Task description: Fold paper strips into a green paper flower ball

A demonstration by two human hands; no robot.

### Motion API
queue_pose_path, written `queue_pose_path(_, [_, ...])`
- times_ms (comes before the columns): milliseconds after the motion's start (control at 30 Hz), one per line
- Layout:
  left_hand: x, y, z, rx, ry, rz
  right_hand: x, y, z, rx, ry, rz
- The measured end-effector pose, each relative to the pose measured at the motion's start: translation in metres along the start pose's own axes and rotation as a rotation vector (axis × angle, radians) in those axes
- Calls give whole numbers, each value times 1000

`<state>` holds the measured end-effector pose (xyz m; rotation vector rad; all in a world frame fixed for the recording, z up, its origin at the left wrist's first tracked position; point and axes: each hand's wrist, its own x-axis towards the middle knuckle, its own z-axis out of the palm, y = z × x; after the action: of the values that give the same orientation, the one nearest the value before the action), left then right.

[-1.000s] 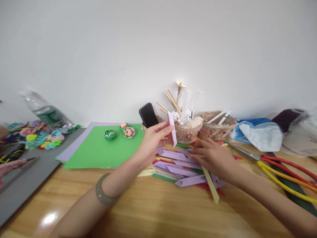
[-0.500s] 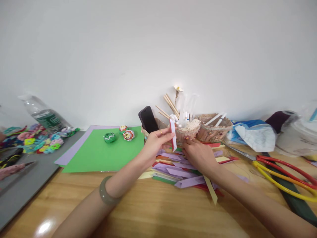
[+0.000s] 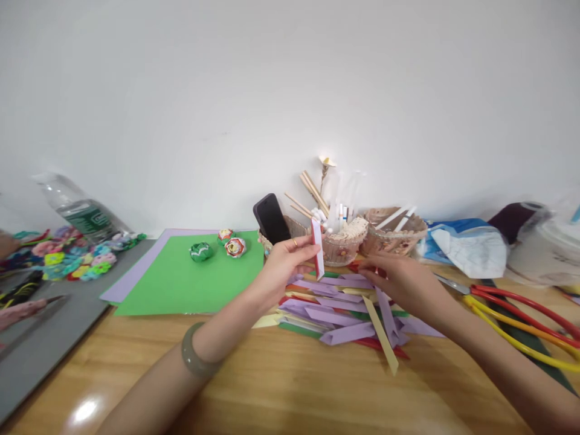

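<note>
My left hand (image 3: 290, 260) pinches a small folded paper strip (image 3: 318, 249), red along one edge and white on its face, held upright. On the table below it lies a loose pile of folded paper strips (image 3: 317, 302) in purple, cream, red, green and orange. My right hand (image 3: 394, 278) is over the pile's right side, its fingers closed on a red paper strip (image 3: 354, 266), which shows at the fingertips and is partly hidden. A cream strip (image 3: 381, 335) sticks out from the pile toward me.
Behind the pile stand woven baskets (image 3: 393, 246) with sticks and a phone (image 3: 272, 219). Green paper (image 3: 181, 287) bearing rolled paper balls (image 3: 235, 247) lies left. Scissors (image 3: 521, 302) lie right. Further left are a bottle (image 3: 88, 217), colourful knotted pieces (image 3: 77, 260) and a grey board (image 3: 54, 338).
My right hand has moved right and lifted from the strips, with a red strip at its fingertips. Some purple strips on the right have shifted. My left hand stays almost still.
</note>
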<state>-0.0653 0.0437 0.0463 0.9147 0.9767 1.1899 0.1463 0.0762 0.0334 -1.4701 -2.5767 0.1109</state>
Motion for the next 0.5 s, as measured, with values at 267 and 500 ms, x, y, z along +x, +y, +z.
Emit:
queue_pose_path(267, [0, 4, 1, -23, -18, 2, -12, 5, -14, 36, -218, -48])
queue_pose_path(500, [-2, 8, 2, -39, -17, -12, -22, -7, -11, 44, -412, 41])
